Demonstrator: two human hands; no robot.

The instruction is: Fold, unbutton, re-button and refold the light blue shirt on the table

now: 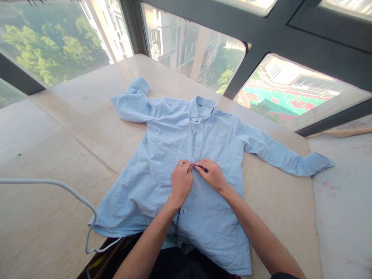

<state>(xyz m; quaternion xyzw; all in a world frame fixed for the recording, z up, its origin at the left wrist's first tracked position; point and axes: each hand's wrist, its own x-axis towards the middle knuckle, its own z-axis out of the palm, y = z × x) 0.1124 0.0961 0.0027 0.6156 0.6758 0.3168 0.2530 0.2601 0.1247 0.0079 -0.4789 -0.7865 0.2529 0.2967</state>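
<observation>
A light blue long-sleeved shirt (162, 162) lies front-up on a beige stone ledge (75, 128), collar toward the windows, both sleeves spread out. My left hand (181, 181) and my right hand (211, 174) meet at the button placket in the middle of the shirt. Fingertips of both hands pinch the two placket edges together at a button. A ring shows on my left hand. A white button (184, 210) sits lower on the placket, below my left wrist. The shirt's hem hangs over the near edge.
A white cable (72, 193) curves across the ledge at left and loops by the shirt's lower left corner. Large windows (200, 50) with dark frames rise behind the ledge. A paler, stained surface (343, 201) adjoins at right.
</observation>
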